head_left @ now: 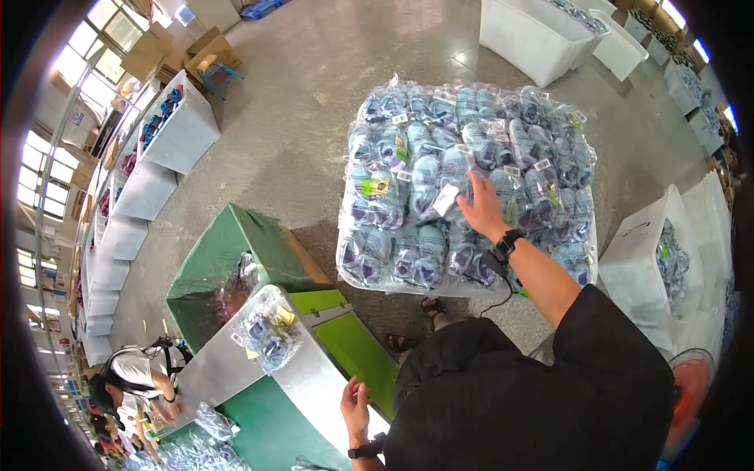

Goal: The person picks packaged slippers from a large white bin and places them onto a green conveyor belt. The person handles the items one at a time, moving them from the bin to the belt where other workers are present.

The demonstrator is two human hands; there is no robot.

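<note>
A wide white bin (339,255) stands ahead of me, filled with blue-and-purple shoes in clear plastic bags. My right hand (484,210) reaches over it, thumb and fingers apart, touching the right side of a bagged pair of shoes (441,174) on top. A white label (446,199) on this bag lies beside the thumb; whether the fingers pinch any plastic is hard to see. Low in the view, my left hand (356,406) hovers by the metal edge of a work table, fingers loosely bent and apart, with nothing in it.
Another bagged pair of shoes (271,334) lies on the metal table end (216,363), beside a green-lined box (228,259). More bagged shoes (192,451) are on the green belt (271,416). A co-worker (137,373) bends at left. White bins (534,39) stand around.
</note>
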